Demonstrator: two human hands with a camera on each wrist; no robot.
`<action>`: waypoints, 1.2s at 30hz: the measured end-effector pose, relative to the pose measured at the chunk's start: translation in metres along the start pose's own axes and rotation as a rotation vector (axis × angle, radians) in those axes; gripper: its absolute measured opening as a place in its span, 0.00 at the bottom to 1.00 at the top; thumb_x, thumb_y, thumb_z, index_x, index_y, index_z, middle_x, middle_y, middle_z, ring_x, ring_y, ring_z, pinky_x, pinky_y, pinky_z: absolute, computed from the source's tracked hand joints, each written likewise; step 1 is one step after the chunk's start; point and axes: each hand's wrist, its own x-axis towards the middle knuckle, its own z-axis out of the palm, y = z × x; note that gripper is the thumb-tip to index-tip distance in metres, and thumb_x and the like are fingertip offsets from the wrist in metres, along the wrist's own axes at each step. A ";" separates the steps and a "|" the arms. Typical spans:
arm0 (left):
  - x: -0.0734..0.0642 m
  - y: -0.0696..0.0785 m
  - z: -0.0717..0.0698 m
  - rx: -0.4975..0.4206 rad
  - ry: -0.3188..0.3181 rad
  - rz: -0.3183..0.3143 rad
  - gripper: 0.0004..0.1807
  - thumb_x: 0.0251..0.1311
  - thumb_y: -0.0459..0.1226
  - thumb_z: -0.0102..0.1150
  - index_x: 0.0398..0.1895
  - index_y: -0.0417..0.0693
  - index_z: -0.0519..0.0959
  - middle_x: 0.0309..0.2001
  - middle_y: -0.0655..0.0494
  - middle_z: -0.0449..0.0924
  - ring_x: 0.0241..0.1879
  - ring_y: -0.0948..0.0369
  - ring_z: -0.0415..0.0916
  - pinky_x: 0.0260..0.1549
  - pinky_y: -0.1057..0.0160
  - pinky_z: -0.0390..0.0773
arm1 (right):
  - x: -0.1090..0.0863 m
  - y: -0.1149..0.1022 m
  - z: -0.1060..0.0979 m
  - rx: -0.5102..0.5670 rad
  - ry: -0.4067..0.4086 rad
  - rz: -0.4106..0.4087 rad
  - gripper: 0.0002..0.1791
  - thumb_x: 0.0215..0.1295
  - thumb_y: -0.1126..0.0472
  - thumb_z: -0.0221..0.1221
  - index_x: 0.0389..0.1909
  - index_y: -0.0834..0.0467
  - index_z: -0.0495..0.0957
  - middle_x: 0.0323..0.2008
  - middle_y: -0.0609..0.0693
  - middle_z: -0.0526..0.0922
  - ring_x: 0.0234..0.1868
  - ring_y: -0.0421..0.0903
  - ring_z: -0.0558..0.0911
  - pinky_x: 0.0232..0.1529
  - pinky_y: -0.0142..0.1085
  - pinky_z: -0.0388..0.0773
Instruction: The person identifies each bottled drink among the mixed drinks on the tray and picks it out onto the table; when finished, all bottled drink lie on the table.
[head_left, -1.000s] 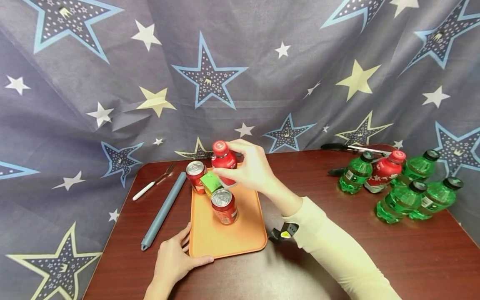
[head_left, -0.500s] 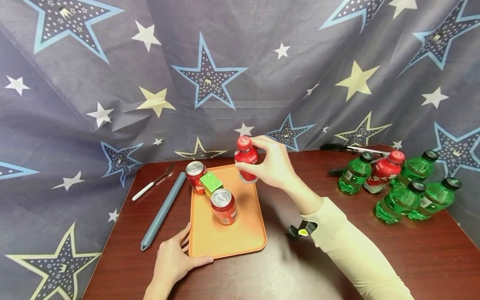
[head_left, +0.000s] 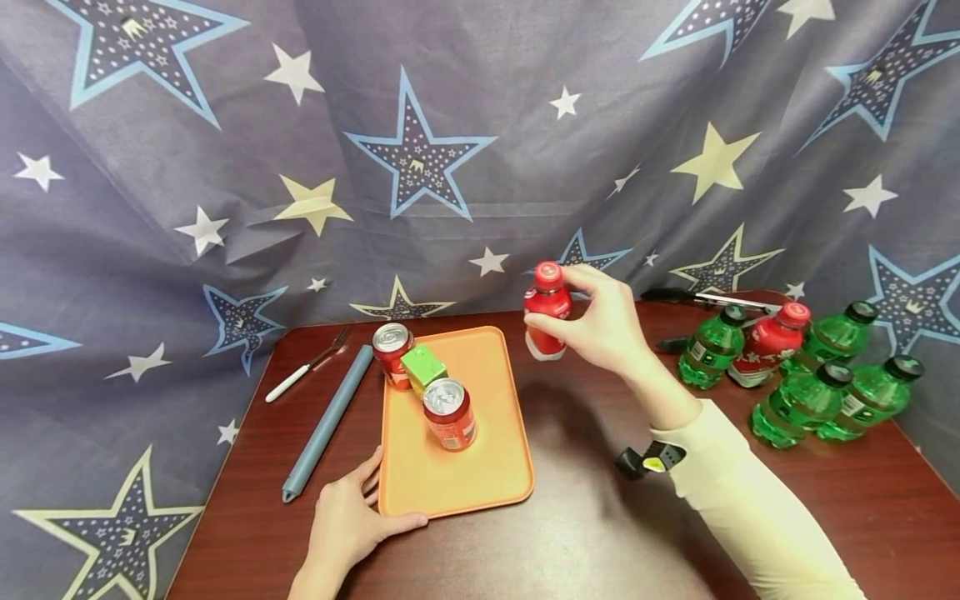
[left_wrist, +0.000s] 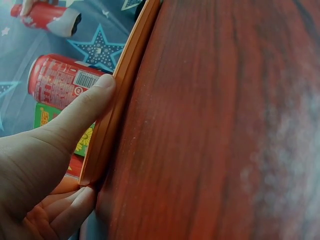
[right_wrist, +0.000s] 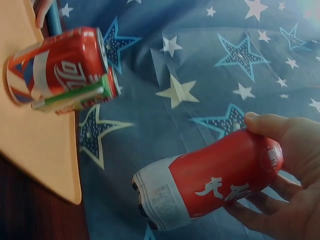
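My right hand (head_left: 603, 321) holds a red plastic bottle (head_left: 546, 312) with a red cap, thumb on one side and fingers on the other. The bottle is upright in the air, just right of the orange tray's far right corner; its pale base shows in the right wrist view. At the tray's near left corner, my left hand (head_left: 352, 512) grips the orange tray (head_left: 480, 487), thumb along the front rim and fingers at the left side. On the tray stand a red soda can (head_left: 450, 417), a small green box (head_left: 423, 367) and another red can (head_left: 392, 354) behind it.
Left of the tray lie a grey-blue rod (head_left: 326, 425) and a white-handled fork (head_left: 300, 375). Several green bottles (head_left: 798, 404) and another red bottle (head_left: 767, 346) stand at the right. Behind them are black-handled utensils (head_left: 667, 294). A star-patterned curtain (head_left: 510, 183) hangs along the table's back.
My right hand has carried the red bottle rightward, from beside the cans at the tray's back to beyond its right edge. My left hand and the tray have stayed put.
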 end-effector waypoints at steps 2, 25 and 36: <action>-0.001 -0.001 0.000 0.005 0.005 -0.004 0.73 0.24 0.67 0.88 0.78 0.44 0.71 0.68 0.44 0.82 0.52 0.55 0.91 0.46 0.61 0.90 | -0.002 0.005 -0.005 -0.020 0.010 0.010 0.28 0.49 0.55 0.84 0.53 0.54 0.89 0.48 0.52 0.91 0.48 0.49 0.88 0.46 0.44 0.85; 0.001 -0.007 0.001 0.030 0.020 0.041 0.72 0.25 0.68 0.88 0.77 0.42 0.72 0.71 0.48 0.80 0.54 0.57 0.90 0.49 0.58 0.90 | -0.060 0.057 -0.082 -0.178 0.187 0.154 0.26 0.47 0.58 0.85 0.50 0.54 0.90 0.39 0.28 0.85 0.31 0.17 0.75 0.35 0.13 0.68; 0.001 -0.008 0.001 0.002 0.024 0.044 0.71 0.24 0.64 0.91 0.77 0.41 0.72 0.71 0.48 0.79 0.54 0.57 0.90 0.48 0.59 0.90 | -0.098 0.073 -0.107 -0.289 0.210 0.324 0.25 0.44 0.55 0.85 0.45 0.52 0.88 0.27 0.12 0.74 0.22 0.18 0.70 0.32 0.19 0.62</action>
